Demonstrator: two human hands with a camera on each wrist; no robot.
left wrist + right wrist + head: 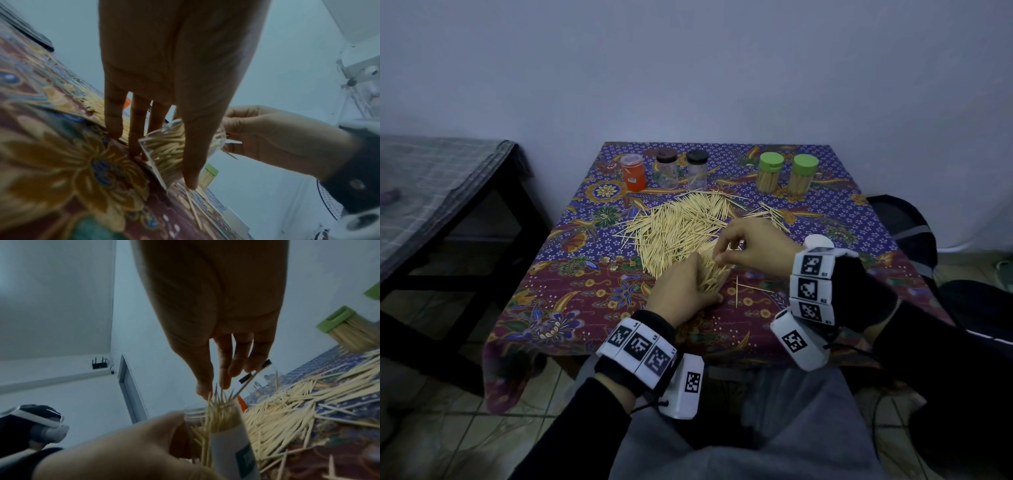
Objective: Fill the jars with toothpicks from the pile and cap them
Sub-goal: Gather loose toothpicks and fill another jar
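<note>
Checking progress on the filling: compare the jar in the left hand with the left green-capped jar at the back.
The held jar is uncapped and tilted in the left hand; the green-capped jar stands upright, closed, untouched. The held jar's toothpicks poke out past its mouth; the capped jar's stay inside. Both are clear and hold toothpicks.

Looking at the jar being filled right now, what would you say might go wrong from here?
The jar in the left hand is tilted and packed, with toothpicks poking past its mouth, so some may spill or jam the cap. The right hand pinching at the sharp tips might get pricked.
</note>
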